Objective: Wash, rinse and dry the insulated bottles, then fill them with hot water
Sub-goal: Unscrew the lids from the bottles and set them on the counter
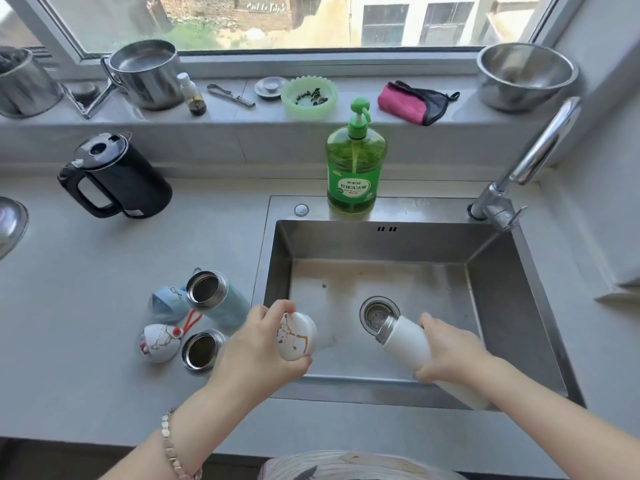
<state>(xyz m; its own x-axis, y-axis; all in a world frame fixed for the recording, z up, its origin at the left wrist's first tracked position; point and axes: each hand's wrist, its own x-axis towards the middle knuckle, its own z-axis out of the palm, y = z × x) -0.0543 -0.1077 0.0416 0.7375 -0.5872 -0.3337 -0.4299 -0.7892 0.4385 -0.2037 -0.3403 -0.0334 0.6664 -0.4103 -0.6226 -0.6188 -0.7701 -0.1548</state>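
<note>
Leaning over the sink's (346,240) near edge, mouth toward the drain (375,317), the white insulated bottle (405,341) is wrapped in the right grip (450,351). The left grip (256,344) curls round its white cap (297,336). Once soapy, either could slip and drop into the steel basin.

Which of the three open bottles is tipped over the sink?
The white bottle in the right hand, its mouth angled down towards the drain. The blue bottle and the third bottle stand on the counter.
</note>
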